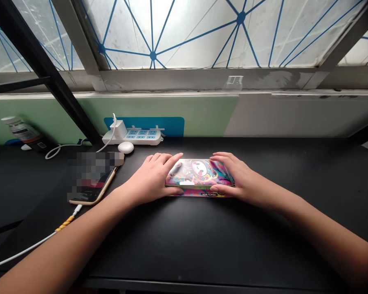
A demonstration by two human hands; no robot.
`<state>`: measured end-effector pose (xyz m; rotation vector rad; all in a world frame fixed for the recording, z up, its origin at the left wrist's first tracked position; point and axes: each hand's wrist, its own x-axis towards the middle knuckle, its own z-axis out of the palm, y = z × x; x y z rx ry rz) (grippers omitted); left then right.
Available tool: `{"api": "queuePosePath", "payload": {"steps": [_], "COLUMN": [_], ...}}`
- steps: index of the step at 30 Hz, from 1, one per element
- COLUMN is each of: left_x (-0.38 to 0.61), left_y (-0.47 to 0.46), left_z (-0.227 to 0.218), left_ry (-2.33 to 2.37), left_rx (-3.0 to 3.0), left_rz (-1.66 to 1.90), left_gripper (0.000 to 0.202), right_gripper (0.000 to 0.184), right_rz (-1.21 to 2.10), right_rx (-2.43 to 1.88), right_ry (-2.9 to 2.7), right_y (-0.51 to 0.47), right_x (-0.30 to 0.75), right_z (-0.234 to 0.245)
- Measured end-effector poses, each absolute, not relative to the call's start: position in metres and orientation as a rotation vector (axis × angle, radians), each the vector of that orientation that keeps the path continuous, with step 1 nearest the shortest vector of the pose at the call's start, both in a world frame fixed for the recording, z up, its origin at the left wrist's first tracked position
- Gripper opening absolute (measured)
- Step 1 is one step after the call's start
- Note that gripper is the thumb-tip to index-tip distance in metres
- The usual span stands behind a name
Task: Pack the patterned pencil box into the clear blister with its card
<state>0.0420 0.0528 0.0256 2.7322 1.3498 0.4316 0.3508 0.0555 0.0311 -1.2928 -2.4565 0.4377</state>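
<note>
A colourful pencil box [196, 173] with a cartoon face on its lid lies on the black desk [184, 241]. Its front side carries the printed words "PENCIL BOX". My left hand [155, 177] grips the left end, thumb at the front and fingers over the far edge. At the right end, my right hand [236, 177] holds it the same way, with the thumb along the near side. Both hands partly cover the box's ends.
Left of my hands lies a phone [95, 183] with a white charging cable [21, 253]. Behind it are a white power strip [144, 136], a small white round case [126, 147] and a leaning bottle [27, 132]. A black frame bar [61, 85] slants down at the left.
</note>
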Motion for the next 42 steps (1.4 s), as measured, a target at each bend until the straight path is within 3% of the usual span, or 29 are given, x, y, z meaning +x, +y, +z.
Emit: {"api": "queuePosePath", "payload": {"steps": [3, 5, 11, 22, 25, 28, 30, 37, 42], "left_x": [0.044, 0.046, 0.053, 0.069, 0.069, 0.068, 0.068, 0.069, 0.066], "left_y": [0.05, 0.048, 0.039, 0.028, 0.028, 0.027, 0.026, 0.022, 0.022], "left_z": [0.025, 0.027, 0.03, 0.026, 0.027, 0.028, 0.028, 0.03, 0.04], "left_ry": [1.353, 1.354, 1.3, 1.312, 1.319, 1.319, 1.32, 1.349, 1.479], "left_rx": [2.802, 2.866, 3.048, 3.184, 3.195, 3.2, 3.209, 3.222, 3.17], "left_rz": [0.444, 0.455, 0.536, 0.675, 0.689, 0.721, 0.744, 0.758, 0.844], "left_gripper": [0.092, 0.086, 0.073, 0.077, 0.078, 0.075, 0.075, 0.083, 0.066], "right_gripper": [0.086, 0.087, 0.048, 0.03, 0.036, 0.06, 0.064, 0.052, 0.029], "right_rz": [0.564, 0.579, 0.398, 0.589, 0.448, 0.256, 0.165, -0.098, -0.511], "right_rx": [-1.383, -1.374, -1.294, -1.175, -1.175, -1.303, -1.369, -1.29, -1.072], "right_ry": [-2.452, -2.438, -2.225, -2.104, -2.118, -2.117, -2.194, -2.303, -2.336], "right_y": [0.059, 0.059, 0.058, 0.053, 0.053, 0.052, 0.051, 0.043, 0.027], "right_x": [0.357, 0.358, 0.345, 0.351, 0.355, 0.358, 0.36, 0.362, 0.354], "right_z": [0.034, 0.036, 0.038, 0.054, 0.055, 0.056, 0.058, 0.065, 0.059]}}
